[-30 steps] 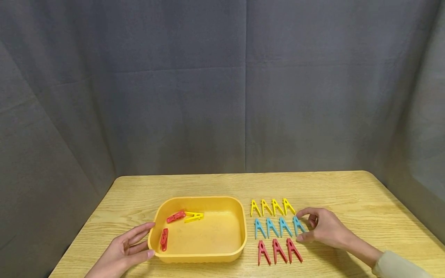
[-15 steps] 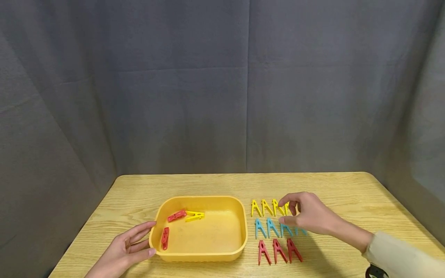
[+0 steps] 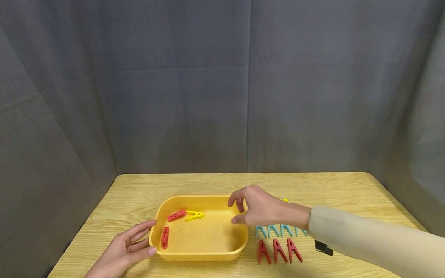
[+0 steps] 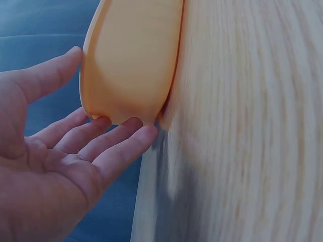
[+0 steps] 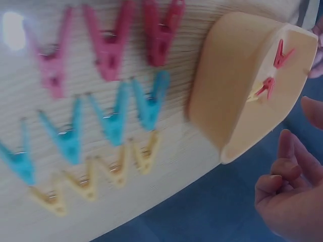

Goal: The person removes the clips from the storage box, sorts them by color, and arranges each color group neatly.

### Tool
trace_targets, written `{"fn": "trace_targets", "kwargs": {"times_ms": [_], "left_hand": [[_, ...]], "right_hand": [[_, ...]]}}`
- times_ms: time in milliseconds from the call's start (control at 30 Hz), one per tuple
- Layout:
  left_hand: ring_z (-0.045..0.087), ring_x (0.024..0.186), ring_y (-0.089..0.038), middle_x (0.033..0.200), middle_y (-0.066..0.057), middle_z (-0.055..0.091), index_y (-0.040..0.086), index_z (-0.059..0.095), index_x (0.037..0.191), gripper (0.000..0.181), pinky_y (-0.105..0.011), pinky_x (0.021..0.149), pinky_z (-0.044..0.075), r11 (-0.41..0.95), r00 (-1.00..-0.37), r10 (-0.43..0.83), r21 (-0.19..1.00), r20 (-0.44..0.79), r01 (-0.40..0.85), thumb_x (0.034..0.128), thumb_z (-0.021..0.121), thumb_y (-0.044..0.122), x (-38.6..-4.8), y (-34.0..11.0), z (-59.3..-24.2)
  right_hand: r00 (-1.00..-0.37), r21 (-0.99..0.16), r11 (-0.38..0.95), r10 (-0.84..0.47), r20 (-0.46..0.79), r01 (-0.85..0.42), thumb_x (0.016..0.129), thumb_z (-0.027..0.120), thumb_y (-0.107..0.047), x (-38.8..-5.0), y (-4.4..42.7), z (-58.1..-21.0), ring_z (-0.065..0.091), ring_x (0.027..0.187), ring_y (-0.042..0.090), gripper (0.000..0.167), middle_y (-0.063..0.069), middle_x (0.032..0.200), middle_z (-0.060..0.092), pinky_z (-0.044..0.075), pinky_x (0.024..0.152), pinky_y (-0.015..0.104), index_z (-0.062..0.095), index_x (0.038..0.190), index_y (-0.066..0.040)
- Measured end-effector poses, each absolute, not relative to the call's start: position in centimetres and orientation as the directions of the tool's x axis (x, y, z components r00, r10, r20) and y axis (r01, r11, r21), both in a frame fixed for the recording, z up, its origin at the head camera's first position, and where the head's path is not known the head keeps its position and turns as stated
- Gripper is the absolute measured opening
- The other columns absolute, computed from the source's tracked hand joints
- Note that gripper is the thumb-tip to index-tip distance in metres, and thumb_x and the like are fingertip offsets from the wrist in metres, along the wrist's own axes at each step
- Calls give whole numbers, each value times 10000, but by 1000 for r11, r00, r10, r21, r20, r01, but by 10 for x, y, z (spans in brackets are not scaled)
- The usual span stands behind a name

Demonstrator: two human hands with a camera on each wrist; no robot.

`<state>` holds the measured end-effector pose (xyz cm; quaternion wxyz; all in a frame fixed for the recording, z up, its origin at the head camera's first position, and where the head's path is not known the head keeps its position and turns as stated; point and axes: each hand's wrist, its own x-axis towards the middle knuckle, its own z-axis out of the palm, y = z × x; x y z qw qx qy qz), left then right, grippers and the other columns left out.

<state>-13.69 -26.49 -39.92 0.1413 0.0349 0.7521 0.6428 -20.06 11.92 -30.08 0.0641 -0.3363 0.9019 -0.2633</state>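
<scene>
My left hand [image 3: 126, 247] touches the left end of a yellow-orange plastic tray [image 3: 198, 255] with fingers spread. The left wrist view shows those fingertips against the tray's end wall [image 4: 133, 96]. Over the tray's right rim hovers my right hand [image 3: 255, 206], fingers bent, thumb apart, nothing between them. Inside the tray lie two red clothespins, one near the back [image 3: 177, 215] and one at the left [image 3: 165, 237], plus a yellow clothespin [image 3: 199, 214]. Right of it stand rows of red clothespins [image 3: 276, 244], blue clothespins [image 5: 113, 128] and yellow clothespins [image 5: 146, 156].
A light wooden table [image 3: 347, 193] carries everything. Grey curtain [image 3: 180, 96] surrounds it at the back and sides. A dark band [image 3: 323, 247] shows at the right sleeve [image 3: 347, 235], and the right arm hides most of the yellow row in the head view.
My right hand has moved left from the right end of the blue row, over the clothespins, to above the tray's right rim. The left hand stays at the tray.
</scene>
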Motion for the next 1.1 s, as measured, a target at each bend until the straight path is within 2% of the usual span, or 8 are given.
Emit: {"fn": "trace_targets", "kwargs": {"times_ms": [100, 300, 400, 533, 733, 1000, 1100], "left_hand": [[513, 1382, -460, 1628, -297, 357, -64, 353, 1594, 858, -372, 965, 586, 175, -958, 220, 974, -183, -145, 922, 842, 150, -136, -263, -400], [527, 1374, -450, 1620, -298, 371, -80, 342, 1591, 851, -376, 956, 591, 184, -958, 214, 971, -192, -153, 931, 833, 140, -136, -260, -401], [528, 1372, -454, 1617, -304, 372, -88, 334, 1590, 841, -377, 954, 592, 182, -958, 219, 972, -186, -147, 940, 822, 130, -135, -260, -400], [526, 1370, -466, 1618, -312, 363, -97, 323, 1591, 834, -379, 955, 592, 181, -957, 233, 975, -172, -131, 950, 810, 119, -134, -260, -400], [513, 1378, -472, 1628, -312, 345, -93, 312, 1598, 823, -380, 961, 589, 158, -953, 251, 979, -168, -131, 960, 795, 101, -131, -258, -400], [538, 1361, -461, 1628, -307, 349, -88, 322, 1596, 839, -383, 959, 591, 172, -954, 242, 975, -177, -138, 948, 813, 119, -131, -257, -400], [538, 1361, -459, 1627, -311, 346, -96, 318, 1594, 836, -382, 959, 591, 154, -953, 254, 980, -165, -128, 948, 809, 106, -130, -257, -400]], "right_hand": [[-742, -511, 626, -669, 37, -589, 853, 878, -135, -206, 100, -303, 329, 489, 59, 278, -84, 783, 616, 422, 587, 263, 762, 1102, -91], [-700, -494, 611, -714, -6, -619, 873, 854, -122, -216, 70, -317, 352, 487, 64, 288, -48, 843, 671, 511, 745, 261, 758, 1137, -57], [-684, -474, 612, -728, -28, -632, 867, 837, -99, -222, 58, -325, 464, 584, 61, 314, 9, 895, 703, 520, 783, 250, 752, 1159, -21], [-687, -458, 638, -723, -80, -618, 858, 822, -88, -229, 45, -333, 580, 791, 97, 349, 51, 970, 716, 528, 772, 240, 743, 1187, -2], [-691, -410, 670, -713, -120, -619, 851, 781, -63, -233, 34, -342, 646, 964, 133, 348, 60, 1102, 739, 548, 845, 242, 752, 1194, -17], [-701, -363, 684, -705, -106, -633, 882, 773, -45, -234, 34, -349, 667, 1098, 161, 341, 56, 1188, 748, 554, 955, 281, 758, 1222, -24], [-703, -386, 682, -703, -111, -621, 894, 796, -36, -233, 35, -352, 668, 1039, 136, 319, 36, 1146, 750, 557, 918, 254, 765, 1211, -30]]}}
